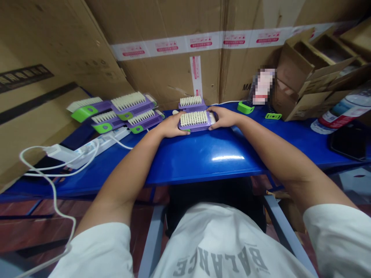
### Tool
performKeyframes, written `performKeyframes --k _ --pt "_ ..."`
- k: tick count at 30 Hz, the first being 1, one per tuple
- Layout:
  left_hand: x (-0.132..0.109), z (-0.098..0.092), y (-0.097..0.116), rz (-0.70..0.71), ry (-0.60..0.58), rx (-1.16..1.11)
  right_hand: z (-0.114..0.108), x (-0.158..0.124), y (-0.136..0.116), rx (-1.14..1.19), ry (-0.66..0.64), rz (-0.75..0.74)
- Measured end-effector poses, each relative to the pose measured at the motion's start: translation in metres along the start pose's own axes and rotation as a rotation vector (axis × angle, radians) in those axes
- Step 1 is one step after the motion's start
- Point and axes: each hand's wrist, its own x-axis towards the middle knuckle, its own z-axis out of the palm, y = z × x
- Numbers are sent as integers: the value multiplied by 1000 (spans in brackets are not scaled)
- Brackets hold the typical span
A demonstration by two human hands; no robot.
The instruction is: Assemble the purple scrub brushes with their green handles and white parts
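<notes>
Between my hands is a purple brush (194,120) with pale bristles facing up, over the blue table. My left hand (173,125) grips its left end, where a bit of green shows. At the other end, my right hand (222,117) closes its thumb and fingers round the brush's pale tip. Just behind it lies a second purple brush (190,102), partly covered by the held one. To the left, several more purple and green brushes (130,102) are piled bristles up.
A white power strip (98,146) with cables lies at left. Cardboard boxes (174,23) wall the back. On the right are green plastic pieces (245,107), an open carton (295,69), a tilted bottle (339,114) and a black phone-like object (349,142). The blue table's (203,166) front edge is near me.
</notes>
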Motion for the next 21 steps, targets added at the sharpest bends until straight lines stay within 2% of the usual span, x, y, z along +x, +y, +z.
performKeyframes --k 5,7,9,15,21 --pt "0 -1 0 -15 99 29 5 2 -5 525 102 320" --pt "-1 -1 3 -18 157 54 7 3 -9 683 156 356" --pt "-1 0 7 -13 201 79 8 3 -15 784 159 332" --pt "-2 3 14 15 267 119 8 2 -23 847 101 331" --pt "2 3 10 55 303 69 12 5 -19 788 188 284"
